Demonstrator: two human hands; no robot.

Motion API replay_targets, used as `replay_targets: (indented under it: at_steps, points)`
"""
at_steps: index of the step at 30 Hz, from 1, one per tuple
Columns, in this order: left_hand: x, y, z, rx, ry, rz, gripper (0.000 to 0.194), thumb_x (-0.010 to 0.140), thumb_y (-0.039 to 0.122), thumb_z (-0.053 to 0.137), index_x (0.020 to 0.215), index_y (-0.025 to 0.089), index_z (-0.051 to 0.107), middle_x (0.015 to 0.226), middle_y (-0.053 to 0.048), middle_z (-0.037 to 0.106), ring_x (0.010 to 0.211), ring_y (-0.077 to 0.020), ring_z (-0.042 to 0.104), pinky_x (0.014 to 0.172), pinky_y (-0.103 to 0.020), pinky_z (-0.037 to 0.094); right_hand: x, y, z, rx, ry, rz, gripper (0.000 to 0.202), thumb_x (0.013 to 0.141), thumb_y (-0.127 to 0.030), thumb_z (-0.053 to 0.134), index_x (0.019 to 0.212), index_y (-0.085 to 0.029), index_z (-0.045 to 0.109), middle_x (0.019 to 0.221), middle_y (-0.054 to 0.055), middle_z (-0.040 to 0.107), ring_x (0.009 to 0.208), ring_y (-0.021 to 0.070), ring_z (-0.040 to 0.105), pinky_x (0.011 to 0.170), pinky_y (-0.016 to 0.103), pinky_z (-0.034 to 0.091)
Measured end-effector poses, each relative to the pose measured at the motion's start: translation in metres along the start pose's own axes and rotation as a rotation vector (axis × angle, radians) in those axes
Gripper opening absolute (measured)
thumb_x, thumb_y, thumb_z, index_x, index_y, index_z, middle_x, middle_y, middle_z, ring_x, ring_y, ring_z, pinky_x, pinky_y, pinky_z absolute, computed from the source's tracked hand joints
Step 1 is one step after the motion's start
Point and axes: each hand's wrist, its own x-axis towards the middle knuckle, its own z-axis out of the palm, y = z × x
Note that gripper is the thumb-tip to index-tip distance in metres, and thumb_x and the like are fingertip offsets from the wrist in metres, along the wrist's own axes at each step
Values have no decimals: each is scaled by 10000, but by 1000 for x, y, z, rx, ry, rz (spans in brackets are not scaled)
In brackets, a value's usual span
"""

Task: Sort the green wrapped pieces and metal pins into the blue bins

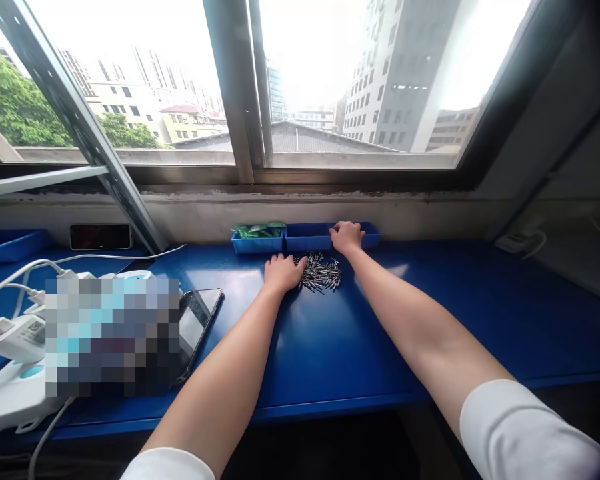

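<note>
A loose pile of small, thin, pin-like metal pieces (pixel 321 273), silvery and dark, lies on the blue table. At its left edge my left hand (pixel 281 272) rests palm down, open, with fingers spread and the thumb touching the pieces. My right hand (pixel 348 236) reaches over the front rim of a long blue tray (pixel 307 237) behind the pile. Its fingers are curled down into or against the tray; the fingertips and anything in them are hidden. Beside that tray, on the left, a smaller blue bin (pixel 258 245) holds green plastic packets (pixel 260 231).
A phone (pixel 200 323) lies left of my left forearm, near a blurred-out patch. White power strips (pixel 10 393) with plugs and cables crowd the left side. Another phone (pixel 101 237) leans by a metal shelf post (pixel 130 193). A blue tray (pixel 13 245) stands far left. Windows rise behind.
</note>
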Motion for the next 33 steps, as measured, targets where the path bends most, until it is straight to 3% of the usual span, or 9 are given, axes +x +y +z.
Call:
replay_targets:
  at_steps: [5, 12, 17, 21, 27, 30, 33]
  points:
    - [1, -1, 2, 13, -10, -11, 710, 836, 655, 224, 1168, 160, 611, 1318, -192, 511, 1266, -364, 390, 1012, -458, 289, 3, 4, 2, 94, 25, 19, 221, 829, -331, 509, 827, -208, 692, 900, 92, 671, 1023, 293, 497, 891, 479, 333]
    - [0, 0, 1, 30, -19, -12, 730, 840, 657, 208, 1194, 147, 591, 1335, -198, 492, 1272, -361, 382, 1018, -458, 288, 15, 14, -15, 143, 226, 76, 316, 879, -344, 401, 971, -209, 672, 1040, 97, 647, 1045, 272, 494, 907, 440, 323]
    - [0, -2, 3, 47, -27, -11, 746, 844, 666, 193, 1209, 142, 579, 1353, -191, 475, 1281, -357, 371, 1025, -459, 280, 9, 32, -15, -52, 14, 169, 361, 796, -359, 541, 1088, -176, 650, 1102, 141, 625, 1150, 326, 419, 943, 497, 298]
    - [1, -3, 5, 50, -15, -5, 749, 842, 674, 194, 1195, 144, 588, 1334, -191, 496, 1267, -364, 387, 1014, -459, 288, -4, 38, -5, -44, -52, 125, 451, 867, -474, 387, 1029, -168, 678, 1165, 144, 597, 1197, 329, 382, 968, 510, 296]
    - [2, -3, 5, 53, -14, -1, 737, 845, 667, 208, 1199, 142, 587, 1343, -196, 485, 1271, -366, 381, 1015, -464, 284, -9, 36, -5, 24, -142, 103, 546, 856, -544, 362, 1212, -195, 584, 1477, 100, 312, 1361, 349, 144, 1036, 548, 216]
    - [2, -2, 6, 54, -6, 1, 720, 847, 658, 219, 1178, 141, 597, 1313, -195, 510, 1250, -361, 402, 994, -452, 310, -19, 28, -8, 20, -5, 79, 504, 852, -491, 402, 1201, -175, 582, 1484, 115, 282, 1341, 338, 176, 1034, 521, 232]
    - [3, -2, 6, 52, 9, -1, 718, 842, 664, 226, 1161, 145, 606, 1284, -191, 533, 1228, -357, 423, 982, -448, 323, -36, 15, -7, 66, 154, 35, 403, 843, -414, 426, 1095, -173, 629, 1362, 129, 440, 1244, 310, 312, 1001, 472, 292]
